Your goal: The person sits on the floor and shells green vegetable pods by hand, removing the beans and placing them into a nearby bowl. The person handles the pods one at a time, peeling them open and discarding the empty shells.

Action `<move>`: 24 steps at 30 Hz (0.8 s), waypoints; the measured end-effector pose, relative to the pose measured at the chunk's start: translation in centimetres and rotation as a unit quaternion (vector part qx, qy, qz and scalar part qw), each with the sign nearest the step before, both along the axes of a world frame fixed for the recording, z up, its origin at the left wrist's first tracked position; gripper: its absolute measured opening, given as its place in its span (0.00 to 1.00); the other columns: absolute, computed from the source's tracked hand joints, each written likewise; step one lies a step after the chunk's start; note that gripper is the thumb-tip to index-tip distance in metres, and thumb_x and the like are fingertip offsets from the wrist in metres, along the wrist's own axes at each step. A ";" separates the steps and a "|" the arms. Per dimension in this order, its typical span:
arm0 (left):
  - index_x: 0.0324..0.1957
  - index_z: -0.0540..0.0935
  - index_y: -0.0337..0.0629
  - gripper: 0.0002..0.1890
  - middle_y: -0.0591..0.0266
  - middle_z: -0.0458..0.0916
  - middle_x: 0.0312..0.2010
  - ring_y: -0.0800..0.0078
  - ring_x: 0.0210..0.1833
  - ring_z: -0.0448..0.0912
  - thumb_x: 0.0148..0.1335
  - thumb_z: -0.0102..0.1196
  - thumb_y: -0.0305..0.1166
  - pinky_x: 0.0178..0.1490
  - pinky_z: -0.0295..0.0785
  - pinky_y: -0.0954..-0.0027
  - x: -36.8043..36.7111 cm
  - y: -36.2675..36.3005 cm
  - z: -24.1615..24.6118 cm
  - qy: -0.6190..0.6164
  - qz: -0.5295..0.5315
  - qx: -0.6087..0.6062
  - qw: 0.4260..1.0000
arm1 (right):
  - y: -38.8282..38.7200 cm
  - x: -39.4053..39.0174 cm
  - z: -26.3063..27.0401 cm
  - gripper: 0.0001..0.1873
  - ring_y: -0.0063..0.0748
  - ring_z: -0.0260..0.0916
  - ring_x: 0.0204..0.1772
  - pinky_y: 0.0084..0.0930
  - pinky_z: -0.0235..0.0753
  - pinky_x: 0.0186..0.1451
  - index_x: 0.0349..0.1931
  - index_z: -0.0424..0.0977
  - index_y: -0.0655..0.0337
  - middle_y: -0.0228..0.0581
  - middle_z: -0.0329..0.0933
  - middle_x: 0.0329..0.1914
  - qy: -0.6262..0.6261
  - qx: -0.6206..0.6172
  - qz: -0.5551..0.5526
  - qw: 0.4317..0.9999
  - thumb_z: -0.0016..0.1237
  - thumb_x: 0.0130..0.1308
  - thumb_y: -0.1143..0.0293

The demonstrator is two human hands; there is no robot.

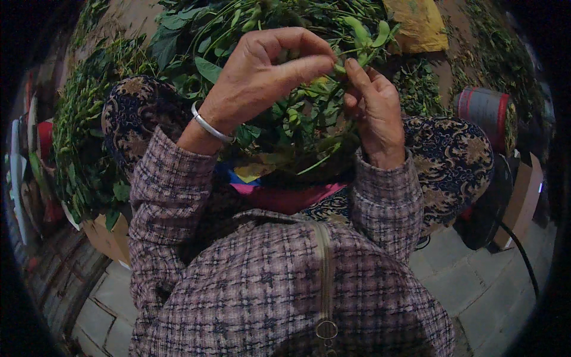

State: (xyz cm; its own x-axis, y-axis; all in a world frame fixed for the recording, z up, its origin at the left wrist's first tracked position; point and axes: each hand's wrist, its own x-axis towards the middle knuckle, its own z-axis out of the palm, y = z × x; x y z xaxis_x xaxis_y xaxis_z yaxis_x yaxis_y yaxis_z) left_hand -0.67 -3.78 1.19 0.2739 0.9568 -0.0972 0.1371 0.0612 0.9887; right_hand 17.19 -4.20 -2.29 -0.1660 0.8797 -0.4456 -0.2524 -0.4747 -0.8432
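At the upper middle, my right hand pinches a green stem bearing several plump soybean pods between thumb and fingers. My left hand, with a silver bangle on its wrist, reaches in from the left; its thumb and forefinger meet at a small green pod beside the right thumb. The two hands' fingertips are almost touching. Below and behind them, a heap of leafy bean plants lies before my knees, with a yellow leaf near its lower edge.
More bean plants lie at the left, by a cardboard box. A yellow sack is at the upper right. A cylindrical container stands beyond my right knee, near another cardboard box and a black cable. Pink and blue material lies across my lap.
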 end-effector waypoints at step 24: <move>0.47 0.77 0.33 0.14 0.74 0.73 0.25 0.93 0.16 0.57 0.62 0.50 0.32 0.17 0.49 0.88 -1.4 0.3 -0.7 -0.207 -0.008 -0.226 0.952 | -0.8 -0.1 0.5 0.17 0.09 0.50 0.22 0.13 0.46 0.25 0.28 0.74 0.58 0.16 0.62 0.19 0.025 -0.002 0.139 0.990 0.43 0.66 0.53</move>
State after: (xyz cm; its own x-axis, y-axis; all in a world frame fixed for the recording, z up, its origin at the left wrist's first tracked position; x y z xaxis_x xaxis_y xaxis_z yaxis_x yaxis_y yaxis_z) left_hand -2.04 -3.47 0.48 0.3929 0.8382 -0.3783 -0.2544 0.4943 0.8312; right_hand 17.11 -5.02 -1.83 -0.4239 0.7950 -0.4340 -0.1524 -0.5349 -0.8310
